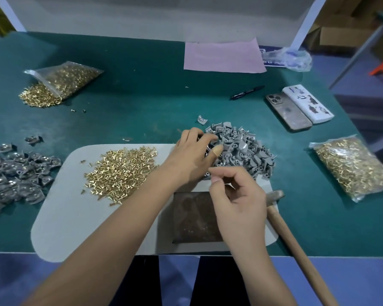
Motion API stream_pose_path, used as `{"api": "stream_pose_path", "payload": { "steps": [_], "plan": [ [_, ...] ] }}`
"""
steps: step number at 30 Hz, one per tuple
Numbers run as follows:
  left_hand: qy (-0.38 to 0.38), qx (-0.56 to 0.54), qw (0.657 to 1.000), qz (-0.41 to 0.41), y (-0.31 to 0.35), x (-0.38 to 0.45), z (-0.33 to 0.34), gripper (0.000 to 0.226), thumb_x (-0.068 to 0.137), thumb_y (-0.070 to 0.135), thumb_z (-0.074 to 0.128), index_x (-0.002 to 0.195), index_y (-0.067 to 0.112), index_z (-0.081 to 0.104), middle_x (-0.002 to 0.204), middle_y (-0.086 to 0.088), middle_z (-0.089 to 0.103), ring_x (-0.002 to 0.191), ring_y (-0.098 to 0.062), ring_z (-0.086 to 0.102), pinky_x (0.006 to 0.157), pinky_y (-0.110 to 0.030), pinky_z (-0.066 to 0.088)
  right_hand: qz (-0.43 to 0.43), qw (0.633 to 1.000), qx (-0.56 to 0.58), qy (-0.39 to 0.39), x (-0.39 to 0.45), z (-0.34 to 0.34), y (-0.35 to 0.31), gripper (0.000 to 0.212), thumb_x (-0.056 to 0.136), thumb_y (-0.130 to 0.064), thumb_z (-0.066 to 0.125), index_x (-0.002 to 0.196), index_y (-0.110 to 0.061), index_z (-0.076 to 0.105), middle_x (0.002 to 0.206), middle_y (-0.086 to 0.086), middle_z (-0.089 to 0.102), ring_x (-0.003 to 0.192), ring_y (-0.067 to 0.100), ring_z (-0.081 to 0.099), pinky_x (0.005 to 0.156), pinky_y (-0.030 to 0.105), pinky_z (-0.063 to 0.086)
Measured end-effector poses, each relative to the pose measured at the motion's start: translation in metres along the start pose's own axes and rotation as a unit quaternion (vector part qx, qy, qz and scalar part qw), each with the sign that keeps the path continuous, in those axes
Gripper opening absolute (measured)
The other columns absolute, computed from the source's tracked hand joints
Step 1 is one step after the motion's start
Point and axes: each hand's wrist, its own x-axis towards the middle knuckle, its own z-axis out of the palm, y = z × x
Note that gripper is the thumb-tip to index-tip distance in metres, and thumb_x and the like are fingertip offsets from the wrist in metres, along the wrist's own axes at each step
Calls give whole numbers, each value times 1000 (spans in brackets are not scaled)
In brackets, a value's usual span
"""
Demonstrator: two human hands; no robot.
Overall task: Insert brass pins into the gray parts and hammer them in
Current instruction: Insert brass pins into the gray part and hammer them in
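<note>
My left hand (pixel 195 151) reaches into the heap of gray parts (pixel 241 149) at the far right of the pale mat (pixel 60 228), fingers curled among them (whether I've caught one, I cannot tell). My right hand (pixel 234 199) hovers nearer me above the dark block (pixel 192 217), thumb and forefinger pinched together; anything between them is too small to make out. Loose brass pins (pixel 119 168) lie heaped on the mat, left of my hands. The hammer (pixel 294 241) rests at right, untouched, just beside my right hand.
</note>
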Motion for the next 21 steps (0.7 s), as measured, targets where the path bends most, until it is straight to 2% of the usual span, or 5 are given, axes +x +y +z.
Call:
{"api": "stream_pose_path", "payload": {
  "steps": [6, 11, 13, 17, 21],
  "plan": [
    [-37, -60, 998, -6, 13, -13, -7, 45, 100, 48, 34, 137, 26, 48, 133, -1, 36, 131, -19, 25, 110, -48, 32, -3, 1000, -1, -4, 0, -1, 2, 21, 88, -14, 62, 91, -33, 72, 89, -7, 70, 84, 17, 67, 74, 18, 48],
    [-59, -152, 985, 56, 14, -20, -9, 42, 101, 32, 47, 140, 18, 50, 144, -1, 39, 139, -15, 29, 118, -33, 23, 8, 1000, -4, 1, 0, -2, 0, 22, 89, -15, 63, 91, -34, 72, 91, -7, 72, 86, 17, 68, 74, 22, 51],
    [-31, -165, 983, 72, 13, -17, -8, 46, 102, 40, 44, 143, 18, 47, 147, -1, 40, 141, -13, 29, 118, -33, 24, 37, 999, 13, 12, 2, -3, -1, 19, 92, -17, 63, 93, -34, 73, 87, -9, 72, 79, 12, 67, 70, 17, 49],
    [47, -137, 989, 15, 9, 21, -13, 50, 105, 46, 33, 147, 19, 41, 153, -3, 39, 148, -18, 20, 118, -35, 16, 65, 997, 28, 16, 5, -5, -1, 20, 98, -15, 64, 95, -32, 73, 78, -9, 71, 66, 7, 63, 63, 14, 47],
    [0, -54, 998, -21, 1, 64, -10, 52, 105, 49, 30, 153, 29, 35, 158, -5, 33, 151, -27, 13, 122, -47, 11, 67, 997, 31, 5, 4, -4, -3, 20, 96, -17, 61, 98, -34, 72, 87, -11, 72, 75, 9, 66, 66, 14, 48]
  ]
}}
